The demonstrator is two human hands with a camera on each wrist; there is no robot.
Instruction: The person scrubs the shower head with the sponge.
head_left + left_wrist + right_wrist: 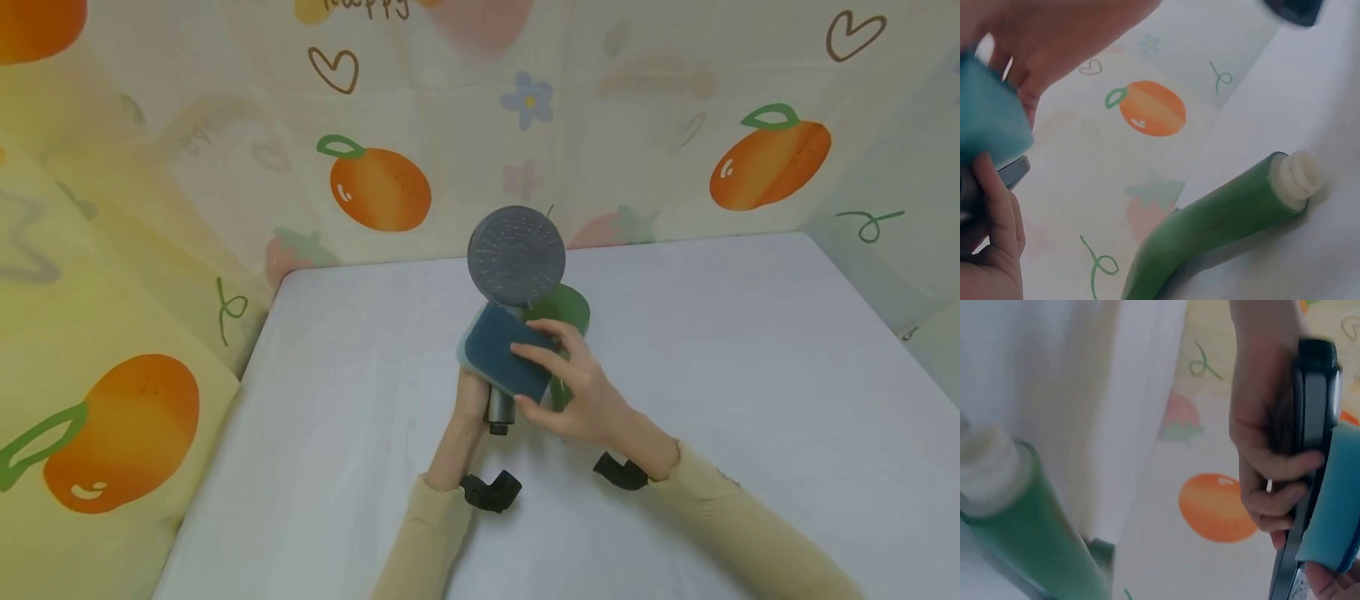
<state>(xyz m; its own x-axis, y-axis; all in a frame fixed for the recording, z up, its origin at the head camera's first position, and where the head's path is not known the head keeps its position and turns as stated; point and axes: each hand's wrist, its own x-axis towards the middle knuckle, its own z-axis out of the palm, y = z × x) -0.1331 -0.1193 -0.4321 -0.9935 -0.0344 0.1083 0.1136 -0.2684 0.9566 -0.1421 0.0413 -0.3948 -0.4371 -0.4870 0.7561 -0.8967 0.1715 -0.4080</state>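
A grey shower head (516, 254) stands upright over the white table, round face toward me. My left hand (472, 402) grips its handle from below; its fingers (1269, 469) wrap the dark handle (1313, 419). My right hand (572, 379) pinches a blue sponge (508, 350) and presses it against the neck of the shower head. The sponge (1335, 500) lies flat along the handle, and it also shows as a teal sponge block (988, 119) above a left hand finger (999, 212).
A green bottle (566, 307) with a white threaded neck (1297, 178) and no cap rests on the table (750, 375) just behind my right hand. Fruit-print curtains (382, 187) wall in the back and both sides. Black wrist cameras (491, 492) sit on both sleeves.
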